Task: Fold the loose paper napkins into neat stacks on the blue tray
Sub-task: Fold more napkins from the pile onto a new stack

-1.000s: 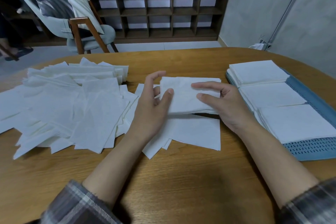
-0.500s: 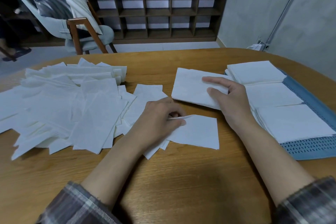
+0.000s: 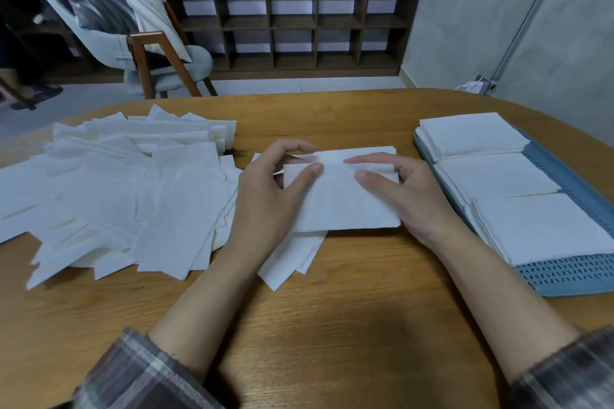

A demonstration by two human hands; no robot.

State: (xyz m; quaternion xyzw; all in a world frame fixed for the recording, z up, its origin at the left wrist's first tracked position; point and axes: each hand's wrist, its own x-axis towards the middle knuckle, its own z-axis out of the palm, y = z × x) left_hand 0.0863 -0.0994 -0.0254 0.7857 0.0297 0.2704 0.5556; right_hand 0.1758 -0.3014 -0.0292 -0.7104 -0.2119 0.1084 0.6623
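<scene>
The napkin lay on the table between the person's hands, its long axis running side to side. The left hand held its left end and the right hand its right end, thumbs on top, fingers curled over the edges. The blue tray sat just beside the right hand, well apart from the left, bearing three stacks — the loose pile spread away to the left. To my eye the fold wanted closing end to end, and the right hand, the nearer one, looked best placed to carry it rightward.
</scene>
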